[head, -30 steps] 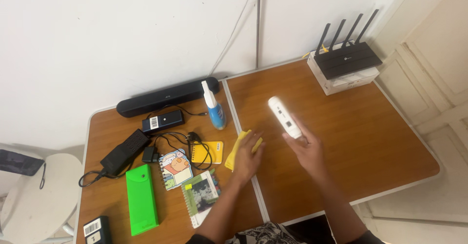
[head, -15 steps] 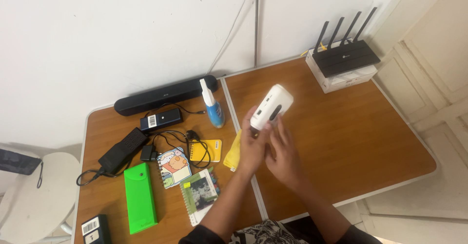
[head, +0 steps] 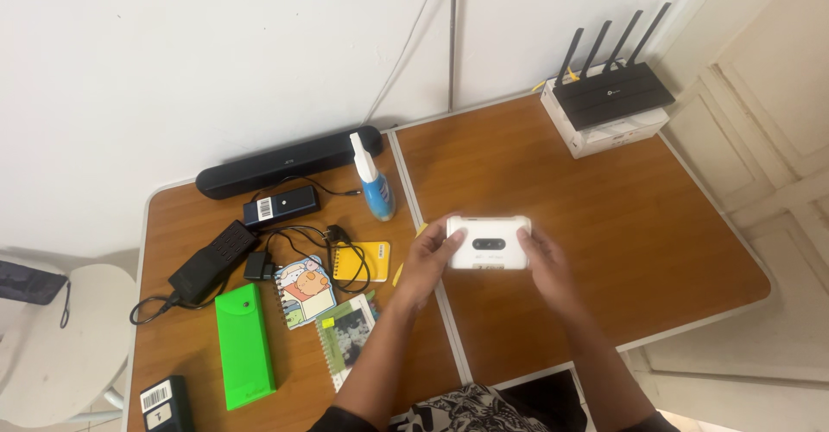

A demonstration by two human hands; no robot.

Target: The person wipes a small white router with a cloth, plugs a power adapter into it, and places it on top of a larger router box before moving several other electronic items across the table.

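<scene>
A white rounded box-shaped device [head: 488, 242] with a dark oval window on its face is held level above the wooden table [head: 587, 216]. My left hand [head: 429, 259] grips its left end and my right hand [head: 544, 259] grips its right end. A yellow cloth [head: 401, 270] lies on the table just under my left hand, mostly hidden by it.
A blue spray bottle [head: 375, 188] stands behind the hands. Left of them lie a black soundbar [head: 285, 162], power adapters with cables [head: 216, 255], small notebooks [head: 363, 261] and a green case [head: 244, 346]. A black router [head: 613, 95] sits on a white box at the far right corner.
The white device went from my right hand alone to both hands and turned from upright to level. My left hand left the yellow cloth.
</scene>
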